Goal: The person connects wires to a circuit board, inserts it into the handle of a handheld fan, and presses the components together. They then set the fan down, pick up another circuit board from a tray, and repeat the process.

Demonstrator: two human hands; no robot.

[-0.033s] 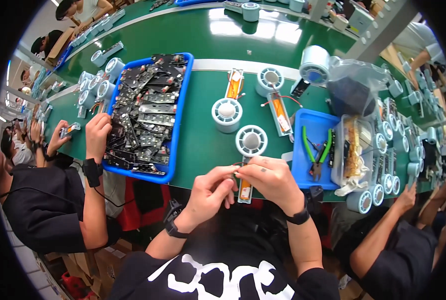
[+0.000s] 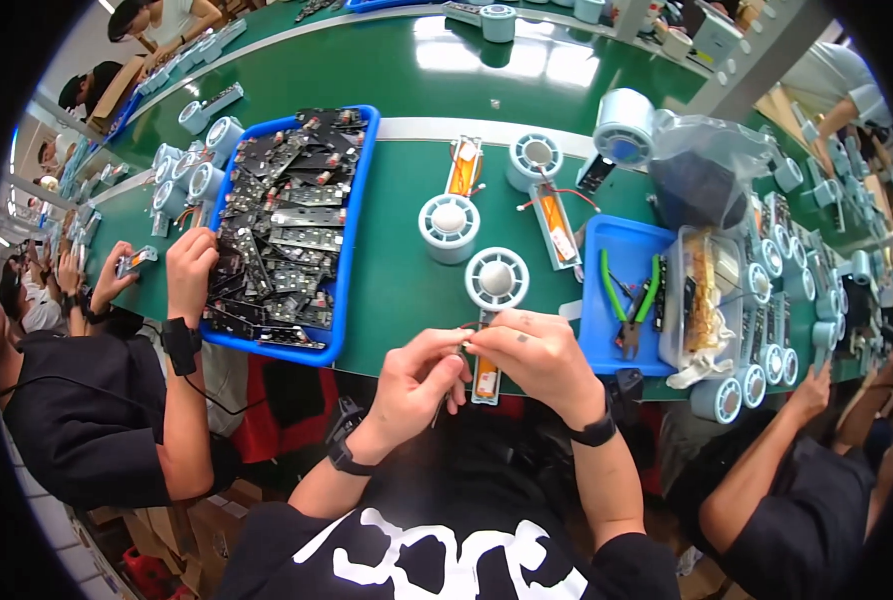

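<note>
My left hand and my right hand meet at the table's near edge, fingertips pinched together on a small white wire connector. A bit of red wire shows just above the fingertips; the fingers hide most of it. Under my hands lies the open handle of a light-blue handheld fan, with an orange battery inside. Its round fan head points away from me. Beyond it stand a second fan head with its battery handle and a third fan head, whose handle has loose red wires.
To the left is a blue tray heaped with black circuit boards; a co-worker's hand touches its edge. Rightward, a blue tray holds green-handled cutters and a clear plastic box. More fans crowd the far right.
The whole view has shifted slightly, so the table items sit a little further left. My hands keep their pinch on the connector.
</note>
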